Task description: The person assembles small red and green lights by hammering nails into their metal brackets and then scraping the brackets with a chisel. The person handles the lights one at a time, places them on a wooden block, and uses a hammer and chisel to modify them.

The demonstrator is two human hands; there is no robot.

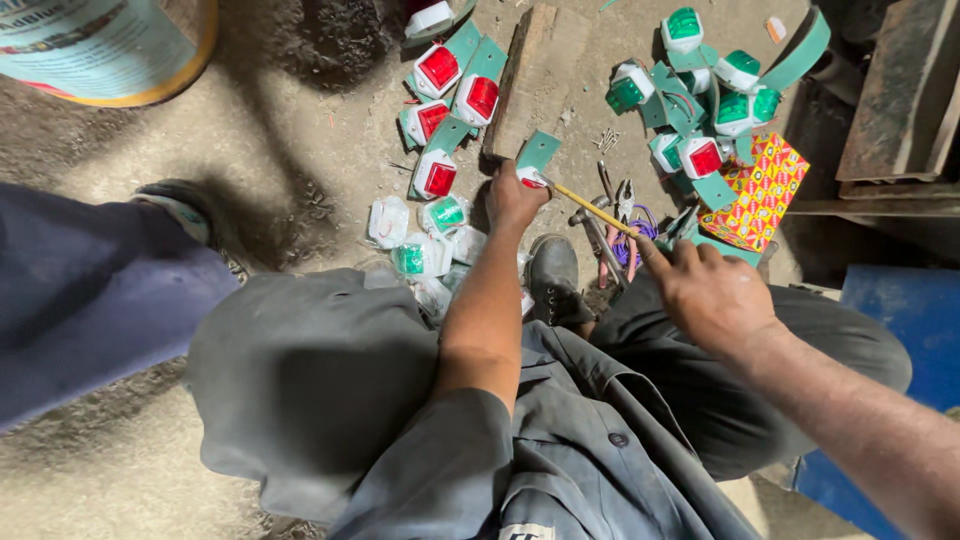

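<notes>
Patterned red-yellow packet [764, 192] — beside right hand [708, 292]

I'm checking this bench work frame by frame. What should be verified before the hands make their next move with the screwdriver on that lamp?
1. Left hand grips the red lamp on its green bracket: ok.
2. Right hand holds the yellow-handled screwdriver: ok.
3. Tip seated in a screw: cannot tell, hidden by fingers.
4. Spare screws within reach: ok.
5. Pliers near the right hand: ok.
</notes>
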